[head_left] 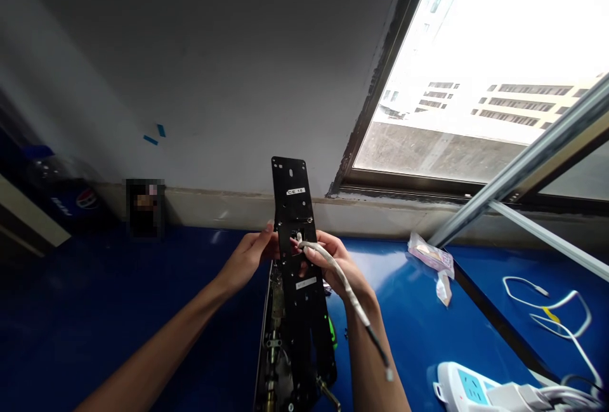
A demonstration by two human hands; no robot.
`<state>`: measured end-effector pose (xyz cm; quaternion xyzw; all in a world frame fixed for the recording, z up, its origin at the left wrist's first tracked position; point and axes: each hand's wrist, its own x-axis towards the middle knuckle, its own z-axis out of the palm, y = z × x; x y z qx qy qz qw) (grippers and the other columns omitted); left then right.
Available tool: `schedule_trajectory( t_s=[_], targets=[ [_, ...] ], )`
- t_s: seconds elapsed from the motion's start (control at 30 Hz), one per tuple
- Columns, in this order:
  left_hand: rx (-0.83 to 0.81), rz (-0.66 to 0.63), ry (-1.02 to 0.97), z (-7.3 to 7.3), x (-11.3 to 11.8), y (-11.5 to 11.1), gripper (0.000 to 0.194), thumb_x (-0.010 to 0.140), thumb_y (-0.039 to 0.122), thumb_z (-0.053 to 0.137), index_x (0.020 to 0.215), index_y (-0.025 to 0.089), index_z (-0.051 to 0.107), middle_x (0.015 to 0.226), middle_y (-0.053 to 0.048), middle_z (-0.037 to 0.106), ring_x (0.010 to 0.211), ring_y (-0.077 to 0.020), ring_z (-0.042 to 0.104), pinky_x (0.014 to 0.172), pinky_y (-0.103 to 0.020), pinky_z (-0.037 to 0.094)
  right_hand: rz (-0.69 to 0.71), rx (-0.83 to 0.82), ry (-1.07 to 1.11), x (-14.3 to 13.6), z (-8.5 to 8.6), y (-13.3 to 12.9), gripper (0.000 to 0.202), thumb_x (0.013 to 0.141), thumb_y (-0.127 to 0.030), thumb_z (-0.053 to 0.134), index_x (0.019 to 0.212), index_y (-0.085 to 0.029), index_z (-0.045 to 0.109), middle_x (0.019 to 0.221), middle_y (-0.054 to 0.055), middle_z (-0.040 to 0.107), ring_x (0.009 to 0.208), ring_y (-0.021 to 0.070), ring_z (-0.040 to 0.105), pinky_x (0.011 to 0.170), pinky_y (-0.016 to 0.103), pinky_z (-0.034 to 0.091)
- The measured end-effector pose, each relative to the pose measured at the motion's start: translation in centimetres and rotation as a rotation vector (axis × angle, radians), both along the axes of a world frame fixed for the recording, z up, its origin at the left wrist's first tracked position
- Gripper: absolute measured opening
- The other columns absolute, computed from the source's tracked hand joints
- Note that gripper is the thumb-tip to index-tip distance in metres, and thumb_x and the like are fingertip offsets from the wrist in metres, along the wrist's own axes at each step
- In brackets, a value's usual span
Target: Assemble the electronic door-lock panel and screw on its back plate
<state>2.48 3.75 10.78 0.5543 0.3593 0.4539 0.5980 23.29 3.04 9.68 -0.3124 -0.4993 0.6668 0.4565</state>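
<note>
A long black metal plate with a white label stands tilted over a metal mechanism on the blue table. My left hand is at the plate's left edge, thumb up, its fingertips passing behind the plate. At the right edge, my right hand has its thumb in front, pressed near the base of a grey-white cable. That cable comes out of an opening in the plate and hangs down to the right, ending in a small connector. The fingers behind the plate are partly hidden.
A white power strip with plugs and a loose white cable lie at the right. A crumpled packet is near a metal frame. A dark bottle stands at the left by the wall. A green object shows beside the plate.
</note>
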Motion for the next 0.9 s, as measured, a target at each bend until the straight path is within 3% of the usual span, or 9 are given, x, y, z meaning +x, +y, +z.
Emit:
schedule_trajectory(
  t_s=[0.2,0.33,0.4,0.53,0.57,0.63,0.73,0.83,0.9],
  targets=[
    [0.046,0.174,-0.054,-0.5,0.1,0.3,0.062,0.090,0.078,0.062,0.085,0.018,0.076,0.077,-0.009,0.074,0.071,-0.0246,0.071,0.058,-0.032,0.057,-0.087,-0.039,-0.108,-0.2,0.2,-0.2,0.046,0.078,-0.058,0.089,0.088,-0.019,0.067,0.072,0.000,0.071,0.057,0.0120,0.063,0.053,0.022,0.048],
    [0.067,0.141,0.084,-0.5,-0.3,0.7,0.043,0.085,0.060,0.080,0.076,0.019,0.074,0.068,-0.003,0.069,0.060,-0.0175,0.063,0.056,-0.028,0.054,-0.159,-0.036,-0.211,-0.8,-0.5,0.3,0.048,0.074,-0.056,0.091,0.089,-0.018,0.066,0.079,0.002,0.073,0.066,0.0142,0.066,0.059,0.023,0.050],
    [0.049,0.144,0.099,-0.7,-0.5,1.0,0.043,0.082,0.060,0.082,0.072,0.019,0.074,0.068,-0.004,0.069,0.061,-0.0184,0.064,0.058,-0.029,0.055,-0.215,-0.014,-0.295,-1.2,-0.7,0.4,0.056,0.068,-0.051,0.096,0.104,-0.021,0.067,0.089,0.003,0.073,0.074,0.0167,0.067,0.062,0.025,0.052],
    [0.060,0.143,0.115,-1.5,-0.7,2.0,0.044,0.080,0.061,0.082,0.072,0.018,0.075,0.068,-0.004,0.069,0.061,-0.0173,0.062,0.057,-0.027,0.053,-0.401,0.278,-0.614,-1.9,-0.3,-0.1,0.109,0.055,-0.046,0.103,0.151,-0.038,0.051,0.134,0.009,0.059,0.106,0.0271,0.065,0.088,0.044,0.061],
    [0.064,0.139,0.121,-1.7,-0.8,2.2,0.044,0.080,0.060,0.083,0.071,0.018,0.075,0.068,-0.003,0.068,0.060,-0.0168,0.061,0.057,-0.027,0.053,-0.427,0.397,-0.668,-2.0,0.0,-0.2,0.108,0.057,-0.047,0.102,0.153,-0.041,0.052,0.143,0.010,0.051,0.117,0.0300,0.062,0.099,0.049,0.058],
    [0.058,0.121,0.135,-1.9,-0.9,2.4,0.043,0.080,0.060,0.083,0.070,0.018,0.075,0.067,-0.003,0.068,0.060,-0.0166,0.061,0.057,-0.027,0.053,-0.454,0.582,-0.663,-2.0,0.4,-0.4,0.078,0.067,-0.048,0.098,0.139,-0.041,0.069,0.148,0.009,0.047,0.128,0.0321,0.055,0.111,0.051,0.051],
    [0.043,0.080,0.154,-1.9,-1.0,2.6,0.041,0.078,0.059,0.085,0.073,0.019,0.077,0.069,-0.004,0.070,0.062,-0.0188,0.065,0.058,-0.028,0.055,-0.476,0.521,-0.458,-1.7,0.7,-0.2,0.025,0.082,-0.048,0.088,0.098,-0.030,0.085,0.114,0.008,0.065,0.102,0.0249,0.064,0.095,0.041,0.056],
    [0.062,0.051,0.189,-1.8,-1.0,2.6,0.042,0.079,0.060,0.083,0.072,0.019,0.077,0.067,-0.004,0.070,0.062,-0.0195,0.066,0.058,-0.029,0.056,-0.425,0.304,-0.298,-1.2,0.3,0.3,0.027,0.085,-0.050,0.084,0.085,-0.023,0.080,0.070,0.002,0.066,0.061,0.0153,0.057,0.061,0.032,0.052],
    [0.081,0.040,0.222,-1.8,-1.0,2.5,0.044,0.081,0.062,0.081,0.070,0.019,0.076,0.066,-0.004,0.069,0.060,-0.0193,0.065,0.058,-0.029,0.056,-0.418,0.226,-0.239,-0.9,-0.2,0.6,0.031,0.084,-0.050,0.085,0.089,-0.022,0.074,0.060,-0.002,0.064,0.050,0.0124,0.054,0.051,0.028,0.046]
  ],
)
